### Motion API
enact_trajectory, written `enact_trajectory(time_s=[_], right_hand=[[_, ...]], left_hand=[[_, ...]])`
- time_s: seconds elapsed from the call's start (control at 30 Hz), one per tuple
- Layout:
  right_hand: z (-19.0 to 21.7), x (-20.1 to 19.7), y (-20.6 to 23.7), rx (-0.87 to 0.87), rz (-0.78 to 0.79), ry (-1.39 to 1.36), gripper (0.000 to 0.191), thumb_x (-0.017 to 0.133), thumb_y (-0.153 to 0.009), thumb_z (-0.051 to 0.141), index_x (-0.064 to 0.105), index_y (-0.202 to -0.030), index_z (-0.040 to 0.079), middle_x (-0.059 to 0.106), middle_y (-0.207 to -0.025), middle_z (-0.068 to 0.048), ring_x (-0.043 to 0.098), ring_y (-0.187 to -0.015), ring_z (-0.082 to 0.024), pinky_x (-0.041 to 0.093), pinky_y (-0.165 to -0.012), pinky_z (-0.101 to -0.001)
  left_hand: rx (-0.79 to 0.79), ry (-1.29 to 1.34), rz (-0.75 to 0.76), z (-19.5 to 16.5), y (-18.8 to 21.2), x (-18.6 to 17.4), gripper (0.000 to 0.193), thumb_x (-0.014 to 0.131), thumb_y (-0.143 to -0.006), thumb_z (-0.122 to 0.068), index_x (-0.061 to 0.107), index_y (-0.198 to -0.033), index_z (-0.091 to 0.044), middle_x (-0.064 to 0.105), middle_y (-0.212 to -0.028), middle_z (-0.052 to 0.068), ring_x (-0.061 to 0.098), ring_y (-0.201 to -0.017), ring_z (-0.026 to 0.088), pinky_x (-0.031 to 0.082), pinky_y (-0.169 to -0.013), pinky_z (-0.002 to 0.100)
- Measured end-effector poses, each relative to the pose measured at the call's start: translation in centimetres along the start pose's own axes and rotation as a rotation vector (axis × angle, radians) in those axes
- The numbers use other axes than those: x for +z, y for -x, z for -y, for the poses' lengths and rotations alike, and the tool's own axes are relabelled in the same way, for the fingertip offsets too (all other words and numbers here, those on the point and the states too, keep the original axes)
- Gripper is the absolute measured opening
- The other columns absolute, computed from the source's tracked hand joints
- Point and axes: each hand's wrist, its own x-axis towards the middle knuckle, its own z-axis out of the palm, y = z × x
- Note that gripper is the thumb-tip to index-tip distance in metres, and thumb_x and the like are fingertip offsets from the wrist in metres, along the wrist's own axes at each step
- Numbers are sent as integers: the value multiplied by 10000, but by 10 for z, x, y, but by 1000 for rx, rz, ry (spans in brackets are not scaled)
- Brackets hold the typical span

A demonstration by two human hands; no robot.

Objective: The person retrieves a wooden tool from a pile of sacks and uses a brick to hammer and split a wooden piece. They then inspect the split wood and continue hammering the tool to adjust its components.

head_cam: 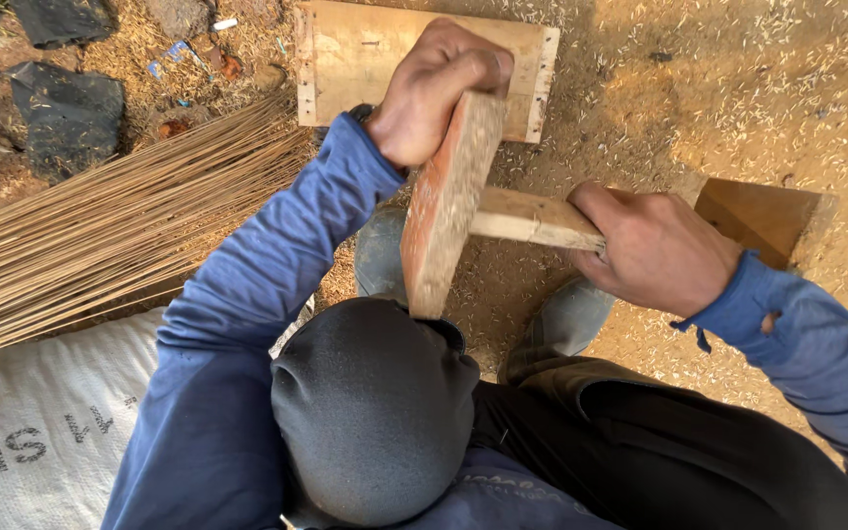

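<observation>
1. The left hand (436,93) is closed around the top end of a reddish wooden board (447,206), fingers curled over its upper edge, holding it upright and a little tilted.
2. The right hand (652,250) is closed around a pale wooden stick (527,218), gripping it near its right end; the stick runs roughly level and its left end meets the face of the reddish board at about mid-height.
3. The board's lower end comes down just above a dark grey rounded cloth-covered shape (373,412) in the bottom centre of the view; I cannot tell whether the two touch.
4. Both arms wear blue sleeves (247,334); the right cuff has a small hole and a loose thread.
5. A flat wooden frame (345,59) with pale rails lies on the ground just beyond the left hand, partly hidden by it.
6. A bundle of thin tan sticks (100,236) fans out on the left, resting partly on a white woven sack (41,422).
7. A brown wooden block (763,216) sits on the ground just beyond the right hand.
8. Two grey shoes (566,319) stand on the ground (738,88) below the stick, and the soil is strewn with pale shavings.
9. Dark stones (66,113) lie at the upper left.
</observation>
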Motion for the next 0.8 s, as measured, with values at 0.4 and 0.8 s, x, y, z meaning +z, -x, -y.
enact_trajectory(time_s=[0.4, 0.8], right_hand=[[-16, 35, -12, 540, 408, -166, 448, 566, -1009, 445, 646, -1082, 10, 620, -574, -154, 568, -423, -266, 523, -438, -431], [-68, 52, 104, 796, 522, 196, 531, 466, -1053, 509, 576, -1065, -10, 690, -688, -158, 718, -611, -325, 597, -619, -491]], left_hand=[[-285, -210, -85, 33, -8, 32, 567, 385, -1117, -489, 709, -1088, -24, 718, -1086, 148, 687, -1030, 255, 551, -928, 406], [-396, -396, -34, 31, 37, 37, 340, 661, -1057, -341, 729, -1048, -8, 757, -879, 66, 675, -812, 120, 538, -727, 284]])
